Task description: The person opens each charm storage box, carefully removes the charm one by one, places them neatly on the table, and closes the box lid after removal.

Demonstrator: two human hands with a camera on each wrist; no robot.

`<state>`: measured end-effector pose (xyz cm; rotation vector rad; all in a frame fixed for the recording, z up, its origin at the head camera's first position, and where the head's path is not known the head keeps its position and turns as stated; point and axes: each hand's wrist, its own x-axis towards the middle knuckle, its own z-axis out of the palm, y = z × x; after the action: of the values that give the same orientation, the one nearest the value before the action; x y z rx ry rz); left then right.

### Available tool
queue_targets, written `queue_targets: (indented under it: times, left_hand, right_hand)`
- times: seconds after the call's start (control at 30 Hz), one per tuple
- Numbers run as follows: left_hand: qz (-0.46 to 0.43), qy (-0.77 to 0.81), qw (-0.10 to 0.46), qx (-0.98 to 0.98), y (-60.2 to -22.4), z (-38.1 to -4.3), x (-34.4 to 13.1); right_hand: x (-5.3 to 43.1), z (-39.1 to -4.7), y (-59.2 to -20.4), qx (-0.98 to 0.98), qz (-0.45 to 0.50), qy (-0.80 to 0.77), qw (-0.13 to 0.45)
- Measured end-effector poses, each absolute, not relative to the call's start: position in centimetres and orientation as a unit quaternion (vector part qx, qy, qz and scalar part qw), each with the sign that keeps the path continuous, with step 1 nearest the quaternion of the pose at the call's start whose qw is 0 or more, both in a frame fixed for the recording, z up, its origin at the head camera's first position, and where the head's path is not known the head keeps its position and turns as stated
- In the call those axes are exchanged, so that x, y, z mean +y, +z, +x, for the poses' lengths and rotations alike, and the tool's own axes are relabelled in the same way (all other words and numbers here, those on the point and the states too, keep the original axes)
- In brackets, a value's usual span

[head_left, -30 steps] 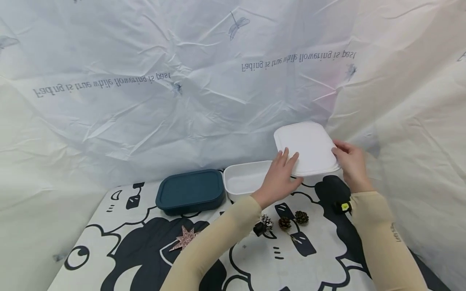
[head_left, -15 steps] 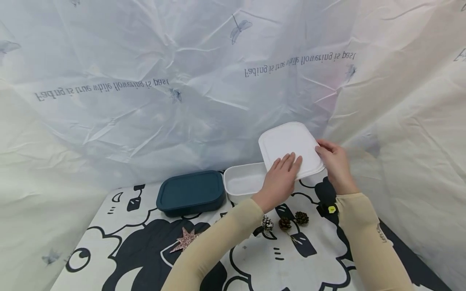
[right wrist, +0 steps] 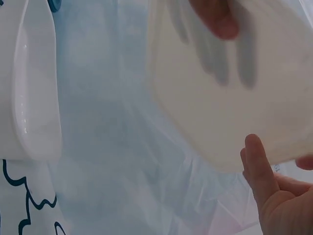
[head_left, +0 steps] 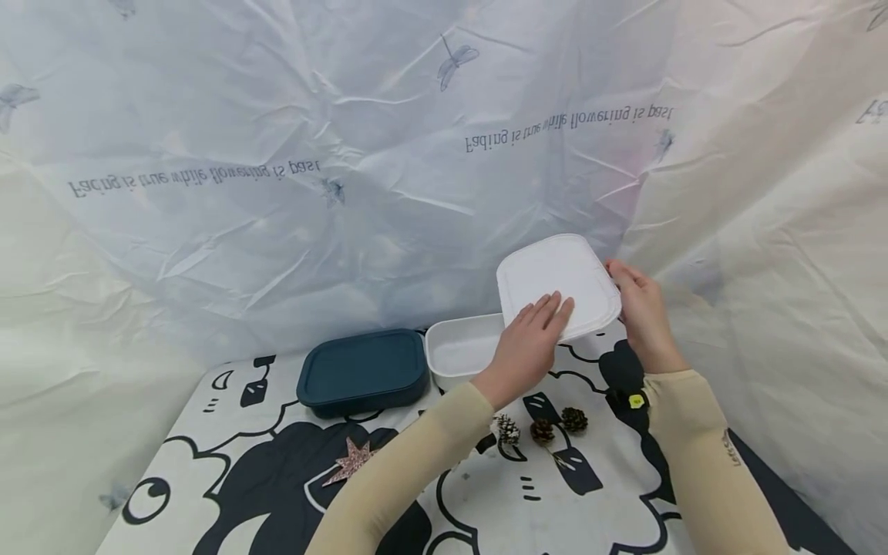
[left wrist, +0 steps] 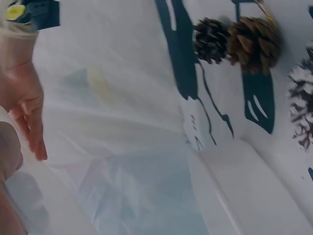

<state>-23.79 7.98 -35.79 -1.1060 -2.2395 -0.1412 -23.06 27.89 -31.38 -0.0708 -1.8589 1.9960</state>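
Observation:
A white rounded lid point(head_left: 555, 270) is held tilted in the air between both hands. My left hand point(head_left: 530, 343) lies across its near left part, fingers on the upper face; in the right wrist view the left thumb shows underneath, and finger shadows come through the translucent lid point(right wrist: 195, 107). At the opposite edge, my right hand point(head_left: 647, 320) pinches the rim, its fingers reaching under the lid. An uncovered white box point(head_left: 458, 347) stands left of the lid, partly hidden by it and the left hand. Its wall point(right wrist: 39, 98) also appears in the right wrist view.
Left of the white box stands a dark blue box with its lid on point(head_left: 364, 370). Pinecones lie nearer: one snow-tipped point(head_left: 507, 429) and two brown, the middle point(head_left: 542, 432) and the right one point(head_left: 574, 419). A glittery pink star point(head_left: 350, 461) lies front left. A white sheet hangs behind.
Both hands have brought the lid leftward, so it now overlaps the white box's right part in the head view. Over the last half second it has barely moved.

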Motion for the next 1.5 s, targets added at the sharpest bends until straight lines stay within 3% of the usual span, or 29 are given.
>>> queue_targets:
  times: [0.47, 0.8, 1.5]
  left_hand:
    - [-0.463, -0.344, 0.237, -0.782, -31.1, -22.4, 4.2]
    - [-0.414, -0.494, 0.168, -0.746, -28.9, -20.4, 0.8]
    - [-0.359, -0.717, 0.006, -0.597, -29.6, -19.5, -2.4]
  right_hand:
    - [28.5, -23.8, -32.2, -0.701, 0.001, 0.685, 0.196]
    - [27.4, -24.7, -33.0, -0.749, 0.009, 0.633, 0.195]
    - [24.4, -24.6, -32.9, -0.606, 0.215, 0.723, 0.252]
